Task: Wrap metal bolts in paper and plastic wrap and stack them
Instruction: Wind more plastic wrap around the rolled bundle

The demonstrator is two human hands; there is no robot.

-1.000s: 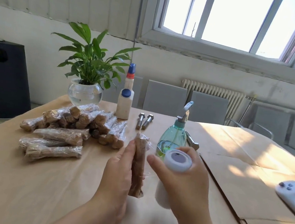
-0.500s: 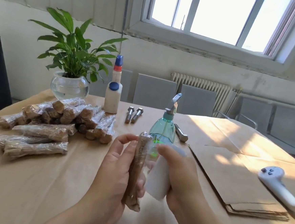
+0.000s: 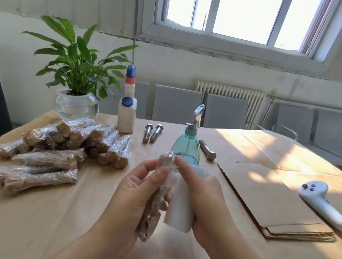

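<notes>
My left hand [image 3: 134, 196] grips a bolt wrapped in brown paper [image 3: 156, 205], held nearly upright, with clear plastic film over its top. My right hand [image 3: 205, 197] holds the white roll of plastic wrap [image 3: 180, 209] close against the bolt, its forefinger touching the film at the bolt's head. A stack of several wrapped bolts [image 3: 62, 147] lies at the left of the table. Two bare metal bolts [image 3: 152, 132] lie side by side behind the hands, and a third bare bolt [image 3: 207, 149] lies to the right of the spray bottle.
A teal spray bottle [image 3: 187, 145] stands just behind my hands. Two white glue bottles [image 3: 126, 113] and a plant in a glass bowl [image 3: 75, 105] stand at the back left. Brown paper sheets [image 3: 273, 198] lie at right, with a white controller [image 3: 322, 202] on them.
The roll has turned from end-on to lengthwise and closed in against the bolt. My right forefinger has come up to the bolt's head. Both hands have drawn together.
</notes>
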